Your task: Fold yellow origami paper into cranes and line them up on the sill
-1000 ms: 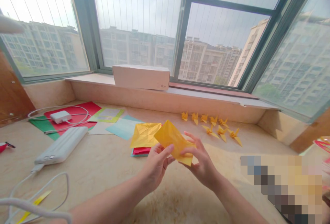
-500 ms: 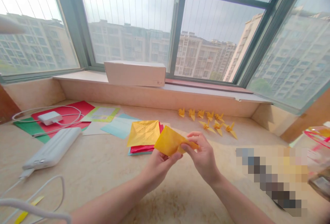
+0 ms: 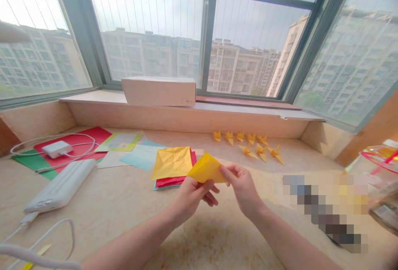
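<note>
A folded piece of yellow origami paper [image 3: 205,168] is held up between both hands, above the stone-like surface. My left hand [image 3: 194,195] pinches its lower edge with the thumb, and the other fingers spread out beneath. At the paper's right end, my right hand [image 3: 241,183] grips it between thumb and fingers. Just behind and to the left lies a stack of square paper, with a creased yellow sheet [image 3: 173,162] on top and red sheets [image 3: 171,182] below. Several yellow paper cranes [image 3: 248,150] stand in two rows farther back on the right.
On the left lie a white power bank [image 3: 62,185], a charger [image 3: 57,149] with a looped cable, and red, green and light blue sheets [image 3: 141,155]. A white box [image 3: 158,92] rests on the window sill. At right are a blurred-out dark object [image 3: 323,212] and a clear container [image 3: 379,170].
My right hand has shifted its grip on the yellow paper, whose right end no longer sticks out past the fingers. My left fingers have spread underneath. The view has shifted slightly.
</note>
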`<action>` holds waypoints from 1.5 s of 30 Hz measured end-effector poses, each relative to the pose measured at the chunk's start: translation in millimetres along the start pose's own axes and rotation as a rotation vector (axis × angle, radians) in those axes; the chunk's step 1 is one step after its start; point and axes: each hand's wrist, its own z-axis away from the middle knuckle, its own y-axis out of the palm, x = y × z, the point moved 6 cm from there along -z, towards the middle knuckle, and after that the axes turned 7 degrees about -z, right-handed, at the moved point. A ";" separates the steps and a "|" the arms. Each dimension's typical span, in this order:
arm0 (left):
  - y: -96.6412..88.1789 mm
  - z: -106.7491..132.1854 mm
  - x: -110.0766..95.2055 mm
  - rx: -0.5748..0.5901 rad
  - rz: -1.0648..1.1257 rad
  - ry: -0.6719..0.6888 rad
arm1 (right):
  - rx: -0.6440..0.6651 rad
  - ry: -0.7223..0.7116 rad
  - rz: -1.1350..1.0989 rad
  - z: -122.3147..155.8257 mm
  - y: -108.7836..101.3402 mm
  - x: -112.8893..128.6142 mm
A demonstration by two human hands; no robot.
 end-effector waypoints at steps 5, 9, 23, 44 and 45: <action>-5.9 -0.2 0.0 -0.062 0.011 -0.029 | 0.044 -0.060 -0.121 0.6 6.3 -3.7; -12.8 -1.2 -3.3 -0.095 0.199 -0.036 | 0.132 -0.180 -0.126 1.2 6.4 2.2; -28.0 -4.6 -5.3 -0.206 0.056 -0.036 | 0.250 -0.579 0.657 12.6 5.0 21.4; -3.8 4.2 -13.4 0.042 0.244 0.102 | 0.126 -0.500 0.391 6.4 0.3 22.3; -3.0 4.2 -13.4 0.050 0.233 0.115 | 0.127 -0.496 0.386 6.2 0.2 21.9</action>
